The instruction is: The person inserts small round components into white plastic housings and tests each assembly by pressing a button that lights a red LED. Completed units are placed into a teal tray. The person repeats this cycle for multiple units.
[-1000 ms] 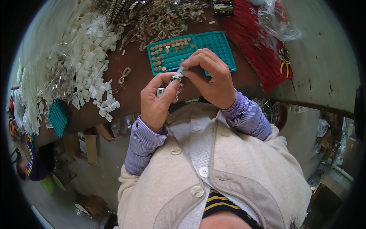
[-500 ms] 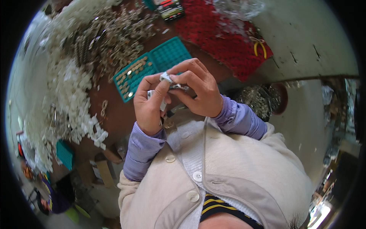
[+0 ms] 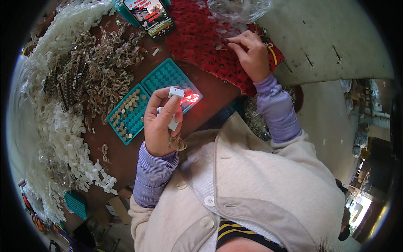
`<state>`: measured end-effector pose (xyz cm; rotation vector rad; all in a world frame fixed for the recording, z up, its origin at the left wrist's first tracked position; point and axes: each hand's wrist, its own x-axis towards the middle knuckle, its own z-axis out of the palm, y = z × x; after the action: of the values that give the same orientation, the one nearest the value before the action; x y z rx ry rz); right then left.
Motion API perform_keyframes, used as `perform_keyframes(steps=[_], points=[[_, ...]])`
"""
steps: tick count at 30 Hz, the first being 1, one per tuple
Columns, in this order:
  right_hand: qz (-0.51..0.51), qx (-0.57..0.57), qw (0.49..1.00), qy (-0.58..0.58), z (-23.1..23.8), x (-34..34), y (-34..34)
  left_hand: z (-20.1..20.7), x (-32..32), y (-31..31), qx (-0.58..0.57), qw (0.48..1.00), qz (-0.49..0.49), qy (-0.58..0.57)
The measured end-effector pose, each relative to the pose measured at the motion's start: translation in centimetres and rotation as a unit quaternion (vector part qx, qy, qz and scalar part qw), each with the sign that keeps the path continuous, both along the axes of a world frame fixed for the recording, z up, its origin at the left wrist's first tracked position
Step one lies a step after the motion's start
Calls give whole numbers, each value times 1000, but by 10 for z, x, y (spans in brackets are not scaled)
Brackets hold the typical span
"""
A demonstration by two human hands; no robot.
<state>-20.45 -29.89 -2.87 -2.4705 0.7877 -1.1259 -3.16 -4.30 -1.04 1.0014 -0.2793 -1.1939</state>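
Note:
My left hand (image 3: 159,126) is closed around several small white plastic battery boxes (image 3: 176,92), one pinched between thumb and forefinger. Beside that box a string of small lights (image 3: 191,98) glows red over the teal tray (image 3: 163,72). Thin looped wires (image 3: 178,143) dangle below the palm. Out to the right, my right hand (image 3: 252,52) is over the red patterned cloth (image 3: 201,46), thumb and forefinger drawn together at small clear plastic pieces (image 3: 219,47); what lies between the tips is too small to make out.
Coin cells (image 3: 126,113) lie in the tray's left half. Farther left are heaps of wire bundles (image 3: 100,63) and white plastic pieces (image 3: 63,143). A lit phone (image 3: 150,17) stands at the back. Yellow-handled pliers (image 3: 274,54) and a clear bag (image 3: 241,9) are on the cloth.
My right hand has left the battery boxes and moved right and away from me to the cloth. A red light now glows at my left hand, which still holds the boxes. The view has shifted.

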Motion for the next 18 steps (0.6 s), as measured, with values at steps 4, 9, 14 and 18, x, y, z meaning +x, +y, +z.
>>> perform_keyframes(steps=[4, 9, 14, 18], points=[[32, -60, 996, 57, -21, 5, -22, 3, -12, -3, -11, 1000, -24, 6], [46, 89, 994, -32, -6, -9, 4, 9, -25, -13, 6, 998, -49, -51], [125, 309, 933, -135, 22, -13, 58, 13, -27, -21, 18, 992, -106, -68], [188, 380, 888, -179, 36, 2, 107, 12, -24, -8, 31, 997, -69, -13]])
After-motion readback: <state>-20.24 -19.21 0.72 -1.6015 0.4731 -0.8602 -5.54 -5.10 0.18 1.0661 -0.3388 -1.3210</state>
